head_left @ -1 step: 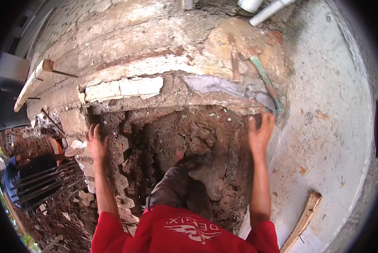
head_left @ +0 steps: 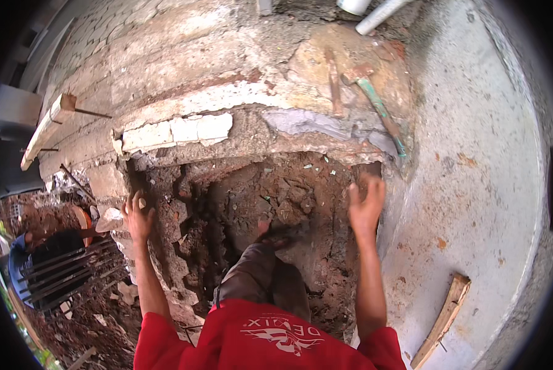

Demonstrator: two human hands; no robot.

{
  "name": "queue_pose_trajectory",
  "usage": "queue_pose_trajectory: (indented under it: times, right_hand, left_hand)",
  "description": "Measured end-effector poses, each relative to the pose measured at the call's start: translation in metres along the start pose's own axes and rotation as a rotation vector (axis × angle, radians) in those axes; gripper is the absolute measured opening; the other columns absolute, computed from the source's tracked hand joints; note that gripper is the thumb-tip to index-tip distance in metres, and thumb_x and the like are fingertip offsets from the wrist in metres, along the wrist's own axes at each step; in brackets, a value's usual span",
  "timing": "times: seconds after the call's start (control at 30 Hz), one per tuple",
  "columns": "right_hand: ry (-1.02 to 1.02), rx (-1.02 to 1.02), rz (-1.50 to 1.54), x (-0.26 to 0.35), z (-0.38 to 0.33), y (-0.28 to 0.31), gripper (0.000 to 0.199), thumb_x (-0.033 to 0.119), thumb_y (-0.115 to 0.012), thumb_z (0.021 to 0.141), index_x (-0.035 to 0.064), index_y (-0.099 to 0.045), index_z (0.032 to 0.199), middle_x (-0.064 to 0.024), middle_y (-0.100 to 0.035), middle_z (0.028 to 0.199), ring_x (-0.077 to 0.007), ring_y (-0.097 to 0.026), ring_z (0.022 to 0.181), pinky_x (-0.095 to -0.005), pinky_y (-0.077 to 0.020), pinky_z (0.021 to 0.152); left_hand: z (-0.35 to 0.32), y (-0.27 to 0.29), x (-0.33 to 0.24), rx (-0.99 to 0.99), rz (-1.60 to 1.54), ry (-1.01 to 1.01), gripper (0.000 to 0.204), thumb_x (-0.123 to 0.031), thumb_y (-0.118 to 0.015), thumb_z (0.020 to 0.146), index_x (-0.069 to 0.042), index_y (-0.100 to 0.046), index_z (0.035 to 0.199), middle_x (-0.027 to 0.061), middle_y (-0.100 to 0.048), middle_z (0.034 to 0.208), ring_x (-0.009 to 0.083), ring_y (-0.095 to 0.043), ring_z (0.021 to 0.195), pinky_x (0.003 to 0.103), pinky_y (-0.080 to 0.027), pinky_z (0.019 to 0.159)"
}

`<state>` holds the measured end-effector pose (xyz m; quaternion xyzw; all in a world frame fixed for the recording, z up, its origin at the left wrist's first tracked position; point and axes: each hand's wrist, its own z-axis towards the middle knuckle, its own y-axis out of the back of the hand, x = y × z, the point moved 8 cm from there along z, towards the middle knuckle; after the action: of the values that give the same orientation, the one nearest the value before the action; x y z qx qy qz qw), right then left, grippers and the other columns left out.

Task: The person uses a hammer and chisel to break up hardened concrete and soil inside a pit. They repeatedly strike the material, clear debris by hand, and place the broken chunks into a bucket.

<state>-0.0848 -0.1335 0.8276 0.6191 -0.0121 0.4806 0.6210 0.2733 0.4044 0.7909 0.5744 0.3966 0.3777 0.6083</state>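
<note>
My left hand (head_left: pixel 138 217) is open beside the broken block wall (head_left: pixel 110 180) on the pit's left side, its fingers spread and holding nothing. Over the right side of the dug-out pit (head_left: pixel 326 203) hangs my right hand (head_left: pixel 366 205), also empty, with fingers apart and slightly blurred. Beyond it, on the concrete ledge, lies a hammer (head_left: pixel 376 102) with a green handle. A rusty chisel (head_left: pixel 334 86) rests to the hammer's left. My legs stand down in the pit, among loose soil and rubble.
A smooth grey concrete slab (head_left: pixel 468 203) runs along the right, carrying a wooden strip (head_left: pixel 443 317) with nails. Nailed wood (head_left: pixel 51 131) juts out at left. Another person (head_left: pixel 51 259) crouches beyond several steel bars (head_left: pixel 73 274). White pipe (head_left: pixel 381 15) lies far off.
My right hand has come away from the pit's far right corner, moving left and toward me. My left hand has shifted slightly left and nearer. The view has turned a little.
</note>
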Motion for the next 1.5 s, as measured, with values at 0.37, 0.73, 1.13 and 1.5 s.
queue_pose_trajectory:
  times: [0.37,0.73,1.13,1.5]
  right_hand:
    - [-0.656,1.134,-0.047,-0.136,-0.537,-0.099,0.05,0.044,-0.063,0.079,0.0007,-0.067,0.104,-0.0239,-0.067,0.094,-0.0404,-0.064,0.096,-0.0484,-0.0487,0.085]
    - [-1.614,-0.741,0.77,-0.12,-0.618,0.007,0.02,0.023,-0.066,0.089,0.0036,-0.064,0.094,-0.0058,-0.062,0.077,-0.0107,-0.059,0.06,-0.0264,-0.0468,0.054]
    - [-1.689,-2.194,0.846,0.024,-0.849,0.044,0.055,0.057,-0.059,0.087,0.0071,-0.057,0.109,-0.0087,-0.059,0.088,-0.0246,-0.06,0.082,-0.0454,-0.0475,0.083]
    - [-1.837,-2.508,0.255,0.116,-0.943,0.165,0.079,0.049,-0.061,0.086,0.0053,-0.032,0.144,-0.0189,-0.039,0.142,-0.0385,-0.042,0.126,-0.0474,-0.0395,0.1]
  left_hand:
    - [0.024,-0.048,0.06,0.258,0.29,0.209,0.059,-0.032,-0.072,0.077,-0.023,-0.052,0.131,0.0051,-0.052,0.133,0.0379,-0.046,0.117,0.055,-0.038,0.098]
    - [0.091,-0.116,-0.042,0.362,0.675,-0.3,0.064,-0.045,-0.072,0.075,-0.011,-0.054,0.126,0.0122,-0.064,0.116,0.0332,-0.056,0.112,0.053,-0.04,0.096]
    - [0.108,-0.126,-0.191,0.427,0.536,-0.555,0.061,-0.044,-0.071,0.076,-0.009,-0.055,0.124,0.0129,-0.064,0.116,0.0344,-0.057,0.11,0.051,-0.042,0.094]
    - [0.057,-0.135,-0.237,0.455,0.09,-0.804,0.042,-0.036,-0.067,0.081,-0.003,-0.063,0.107,0.0174,-0.063,0.112,0.0379,-0.058,0.103,0.047,-0.045,0.09]
